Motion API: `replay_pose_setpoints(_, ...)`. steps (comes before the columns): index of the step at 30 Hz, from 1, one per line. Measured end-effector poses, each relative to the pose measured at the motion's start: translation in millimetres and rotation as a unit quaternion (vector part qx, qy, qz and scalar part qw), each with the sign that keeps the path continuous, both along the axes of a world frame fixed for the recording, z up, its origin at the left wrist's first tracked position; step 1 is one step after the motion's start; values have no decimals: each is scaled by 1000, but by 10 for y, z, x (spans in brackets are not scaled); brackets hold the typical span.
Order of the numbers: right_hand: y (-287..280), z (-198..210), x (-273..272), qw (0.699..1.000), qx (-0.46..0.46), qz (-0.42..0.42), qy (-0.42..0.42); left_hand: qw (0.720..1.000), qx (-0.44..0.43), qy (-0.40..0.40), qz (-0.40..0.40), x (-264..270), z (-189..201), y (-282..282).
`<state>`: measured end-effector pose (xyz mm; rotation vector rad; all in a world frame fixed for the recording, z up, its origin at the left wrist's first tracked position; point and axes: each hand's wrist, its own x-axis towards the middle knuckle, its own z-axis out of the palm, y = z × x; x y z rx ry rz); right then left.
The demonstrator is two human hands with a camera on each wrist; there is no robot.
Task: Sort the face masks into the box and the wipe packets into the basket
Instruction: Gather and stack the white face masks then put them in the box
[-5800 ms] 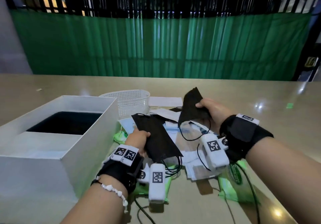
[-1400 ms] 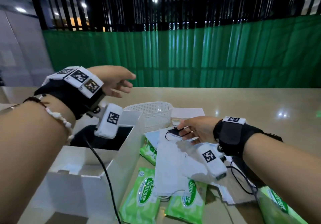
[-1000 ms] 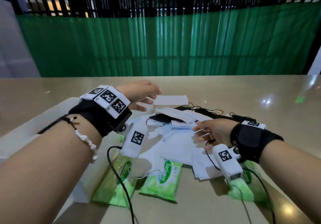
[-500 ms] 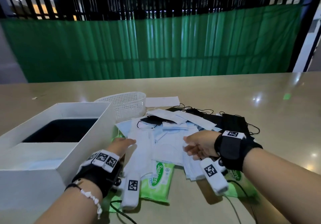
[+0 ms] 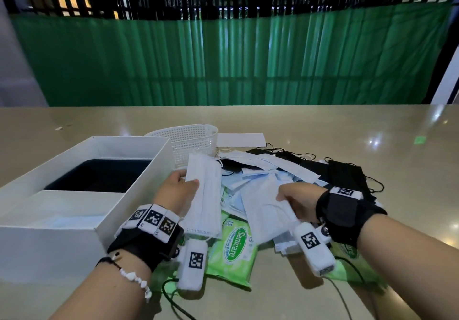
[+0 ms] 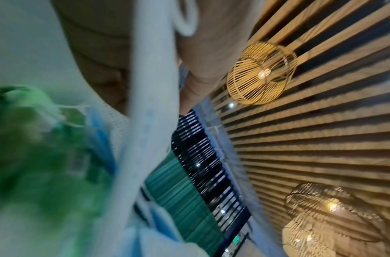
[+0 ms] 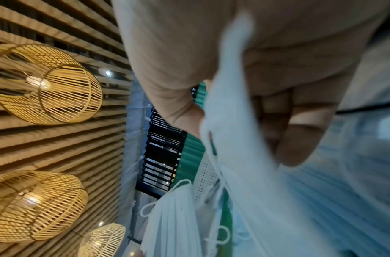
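While pinched, white mask in left hand.

White and black face masks lie heaped over green wipe packets at 6 o'clock of the white mesh basket, the open white box at its 8 o'clock.

Green wipe packet, white box

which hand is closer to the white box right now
Left. The left hand sits just beside the white box, at its right wall, holding a white mask. The right hand is farther right over the mask pile, gripping a pale blue mask.
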<state>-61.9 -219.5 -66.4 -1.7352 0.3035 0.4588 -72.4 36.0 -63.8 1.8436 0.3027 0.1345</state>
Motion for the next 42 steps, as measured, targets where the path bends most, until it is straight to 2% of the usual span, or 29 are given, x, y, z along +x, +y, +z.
replay_pose_setpoints(3, -118, 143, -96, 999, 24, 25, -16, 998, 14, -51, -19, -116, 246, -25)
replay_pose_setpoints(6, -254, 328, -138, 995, 53, 55, -68, 995, -20, -89, -41, -163, 465, -83)
replay_pose_setpoints(8, -296, 476, -136, 987, 107, 45, -111, 989, -109, -85, -45, -115, 522, -162)
replay_pose_setpoints(11, -321, 618, -103, 966, 211, 18, -148, 961, -265, -50, -57, -10, 471, -295)
replay_pose_setpoints(14, -244, 618, -70, 943, 293, 42, -152, 945, -322, 12, -57, 58, 238, -364)
replay_pose_setpoints(17, -40, 469, -46, 967, 201, 53, -149, 947, -311, 68, -32, 130, -101, -331)
replay_pose_setpoints(19, 101, 270, 5, 983, 110, 84, -122, 958, -266, 106, -29, 153, -279, -308)
replay_pose_setpoints(21, 236, 68, 72, 990, 30, 104, -87, 958, -258, 121, -32, 160, -403, -280)
replay_pose_setpoints(24, 418, -137, 126, 991, -45, 113, -63, 935, -334, 115, -16, 168, -471, -267)
replay_pose_setpoints(28, 540, -202, 171, 974, -131, 180, -45, 911, -398, 104, -32, 137, -469, -273)
replay_pose_setpoints(30, 532, -178, 186, 977, -106, 177, -57, 911, -398, 105, -42, 124, -470, -274)
replay_pose_setpoints(32, 505, -126, 200, 988, 4, 148, -44, 908, -403, 106, -51, 116, -462, -277)
replay_pose_setpoints(34, 494, -22, 206, 982, 97, 155, -46, 904, -411, 105, -55, 105, -436, -282)
replay_pose_setpoints(37, 534, 85, 181, 974, 122, 183, -61, 893, -434, 89, -81, 69, -391, -301)
replay_pose_setpoints(38, 557, 78, 181, 977, 99, 176, -60, 888, -445, 86, -80, 67, -388, -302)
replay_pose_setpoints(39, 581, 48, 185, 983, 24, 168, -68, 884, -453, 85, -72, 62, -382, -297)
replay_pose_setpoints(40, 598, 36, 174, 978, -88, 170, -87, 878, -468, 83, -57, 62, -377, -287)
replay_pose_setpoints(42, 605, -16, 158, 923, -308, 194, -124, 871, -481, 85, -58, 66, -384, -262)
